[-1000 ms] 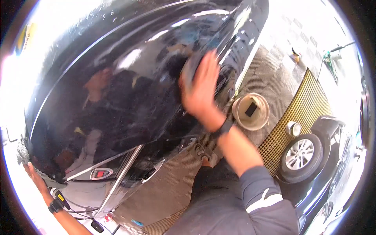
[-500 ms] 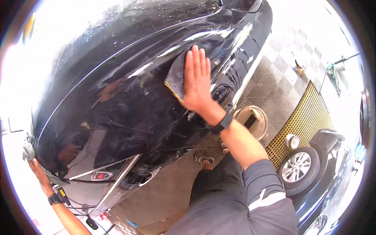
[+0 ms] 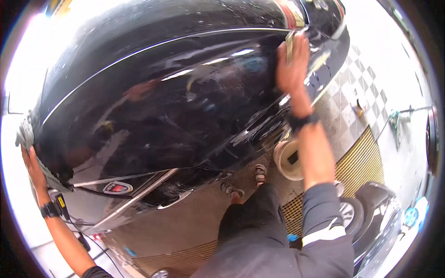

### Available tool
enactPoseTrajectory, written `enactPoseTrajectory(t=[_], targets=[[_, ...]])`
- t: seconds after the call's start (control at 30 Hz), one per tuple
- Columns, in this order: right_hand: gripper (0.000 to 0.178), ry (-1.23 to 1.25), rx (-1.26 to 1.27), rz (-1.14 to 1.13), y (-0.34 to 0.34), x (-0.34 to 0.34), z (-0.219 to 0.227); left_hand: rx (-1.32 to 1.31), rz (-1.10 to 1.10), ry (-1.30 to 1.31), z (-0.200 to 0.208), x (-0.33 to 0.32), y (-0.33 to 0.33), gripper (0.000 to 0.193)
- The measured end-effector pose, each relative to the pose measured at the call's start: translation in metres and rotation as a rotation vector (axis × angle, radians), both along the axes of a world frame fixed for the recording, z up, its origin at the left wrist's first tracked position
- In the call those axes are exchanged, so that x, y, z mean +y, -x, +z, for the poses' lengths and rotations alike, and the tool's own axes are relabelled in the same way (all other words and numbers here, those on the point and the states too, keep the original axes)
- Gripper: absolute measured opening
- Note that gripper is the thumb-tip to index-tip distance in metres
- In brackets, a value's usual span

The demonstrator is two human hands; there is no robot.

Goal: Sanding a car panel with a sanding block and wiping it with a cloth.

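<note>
Item: black car body [image 3: 176, 92], glossy and wet, filling the upper frame; soap streaks and reflections showed across the panel.

Right hand [image 3: 292, 69]: lay flat on the upper right of the panel, fingers [image 3: 301, 44] spread and extended, pressing a pale yellowish sponge [image 3: 290, 42]. The sponge sat under the fingertips and palm, only its upper edge showing past the hand; it was pinned by pressure rather than gripped in a closed fist. A dark wristband [image 3: 301, 121] sat on that wrist.

Left hand [image 3: 31, 162]: at the far left edge of the car, fingers curled round a grey cloth [image 3: 25, 136] that hung against the body's edge. A black watch [image 3: 48, 209] sat on that wrist.

Judgement on method: wiping such a panel well would likely call for a flat palm, even pressure, overlapping passes, and the sponge kept fully under the hand so no bare fingers drag across the paint.

Other: round pale bucket [image 3: 291, 160] on the grated floor [image 3: 357, 157] below the right forearm; sandalled feet [image 3: 245, 183] beside it; chequered tiles [image 3: 357, 83] further right.
</note>
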State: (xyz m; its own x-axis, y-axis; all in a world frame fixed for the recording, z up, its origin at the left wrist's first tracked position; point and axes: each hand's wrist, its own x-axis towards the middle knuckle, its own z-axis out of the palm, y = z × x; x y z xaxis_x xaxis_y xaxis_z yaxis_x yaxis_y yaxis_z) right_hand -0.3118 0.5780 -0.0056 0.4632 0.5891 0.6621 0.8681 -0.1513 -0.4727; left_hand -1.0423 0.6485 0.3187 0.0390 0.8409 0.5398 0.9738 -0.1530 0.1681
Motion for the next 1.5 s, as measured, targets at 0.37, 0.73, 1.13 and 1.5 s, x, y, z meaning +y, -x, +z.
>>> enactPoseTrajectory(t=[0.37,0.73,1.13,1.5], targets=[[0.076,0.044,-0.306,0.672,0.172,-0.042,0.059,0.172,-0.081,-0.103,0.003,-0.010,-0.003,0.074],[0.069,-0.103,-0.261,0.786,0.172,-0.018,0.116,0.186,-0.005,-0.133,-0.007,-0.014,-0.022,0.073],[0.073,-0.061,-0.362,0.905,0.158,-0.013,0.135,0.201,0.051,-0.186,-0.006,-0.013,-0.027,0.073],[0.084,-0.017,-0.595,1.266,0.218,0.020,0.207,0.232,0.146,-0.160,-0.006,-0.029,-0.072,0.072]])
